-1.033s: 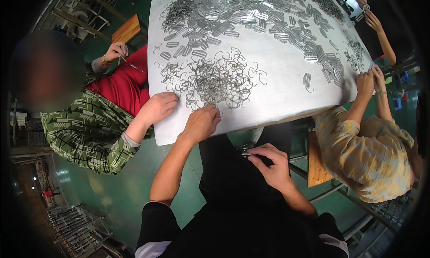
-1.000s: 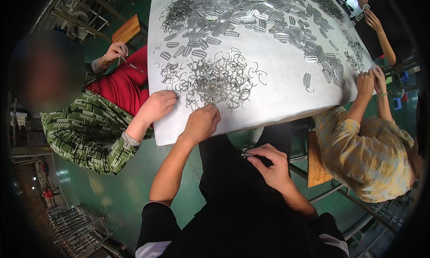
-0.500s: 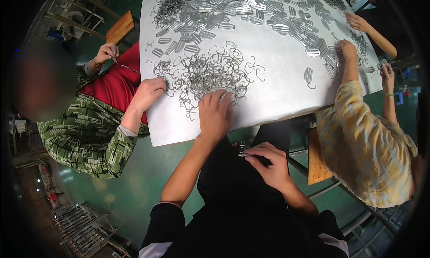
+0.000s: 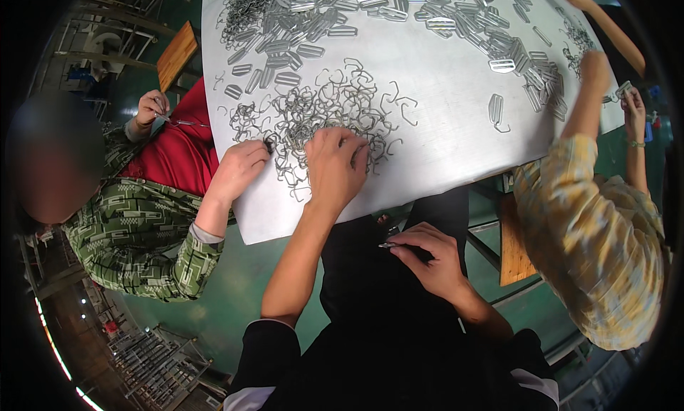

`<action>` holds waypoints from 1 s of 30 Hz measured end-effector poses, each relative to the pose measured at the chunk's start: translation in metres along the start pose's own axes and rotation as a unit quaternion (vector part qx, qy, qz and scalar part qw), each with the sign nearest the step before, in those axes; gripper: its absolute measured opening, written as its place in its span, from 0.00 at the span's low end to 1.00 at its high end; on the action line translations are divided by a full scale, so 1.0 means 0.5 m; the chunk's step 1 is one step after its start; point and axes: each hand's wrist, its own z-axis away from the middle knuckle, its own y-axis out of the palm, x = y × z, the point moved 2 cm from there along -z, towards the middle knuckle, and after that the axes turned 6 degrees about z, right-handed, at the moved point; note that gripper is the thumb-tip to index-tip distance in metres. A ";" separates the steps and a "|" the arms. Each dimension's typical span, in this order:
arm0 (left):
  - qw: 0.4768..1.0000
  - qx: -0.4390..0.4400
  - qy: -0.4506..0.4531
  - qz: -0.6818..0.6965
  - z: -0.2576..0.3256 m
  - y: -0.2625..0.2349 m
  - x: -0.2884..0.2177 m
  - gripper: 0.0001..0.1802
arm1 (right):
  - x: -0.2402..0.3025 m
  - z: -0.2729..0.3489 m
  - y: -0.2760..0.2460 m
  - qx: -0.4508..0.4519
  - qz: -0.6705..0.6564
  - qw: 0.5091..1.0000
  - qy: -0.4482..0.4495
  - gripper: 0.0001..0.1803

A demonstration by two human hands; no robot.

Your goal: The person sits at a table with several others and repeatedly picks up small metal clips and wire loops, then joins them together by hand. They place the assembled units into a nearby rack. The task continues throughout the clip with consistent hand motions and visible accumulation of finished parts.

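Observation:
My left hand (image 4: pixel 335 165) rests at the near edge of a loose pile of bent wire hooks (image 4: pixel 324 101) on the white tabletop. Its fingers curl down among the hooks, and whatever is between the fingertips is hidden. Over my lap, below the table edge, my right hand (image 4: pixel 432 260) pinches a small silver metal piece (image 4: pixel 387 245) between thumb and fingers. That piece appears nearly edge-on and is mostly covered. A slotted metal buckle (image 4: pixel 496 109) with a hook at its end lies alone to the right of the pile.
Many flat slotted buckles (image 4: pixel 463 29) spread across the far side of the white table (image 4: pixel 427 154). Another hook heap (image 4: pixel 246 12) lies far left. At left, a co-worker's hand (image 4: pixel 242 170) touches the pile's edge; at right, a patterned sleeve (image 4: pixel 570 172) reaches over the table.
The table and people have shifted in the view as my head moved. My left hand's fingers have curled more into the hook pile. My right hand still pinches its piece.

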 end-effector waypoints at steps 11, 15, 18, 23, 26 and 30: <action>0.998 0.056 -0.011 0.036 -0.047 0.009 -0.005 0.05 | -0.001 -0.007 -0.005 -0.020 0.005 1.000 -0.004 0.11; 0.974 0.102 -0.115 0.164 -0.042 -0.014 0.004 0.07 | 0.012 0.001 -0.007 -0.035 0.014 0.999 -0.007 0.11; 0.966 0.057 -0.138 0.213 -0.022 -0.033 -0.010 0.07 | 0.020 0.004 -0.006 -0.046 0.023 0.999 -0.019 0.11; 0.856 0.050 -0.261 0.444 0.064 -0.070 -0.054 0.06 | 0.040 0.011 -0.005 -0.075 0.043 0.996 -0.030 0.11; 0.744 0.057 -0.311 0.589 0.102 -0.103 -0.103 0.05 | 0.053 0.018 -0.004 -0.083 0.052 0.995 -0.011 0.12; 0.679 0.029 -0.255 0.688 0.154 -0.127 -0.137 0.05 | 0.071 0.024 0.000 -0.099 0.052 0.994 -0.014 0.13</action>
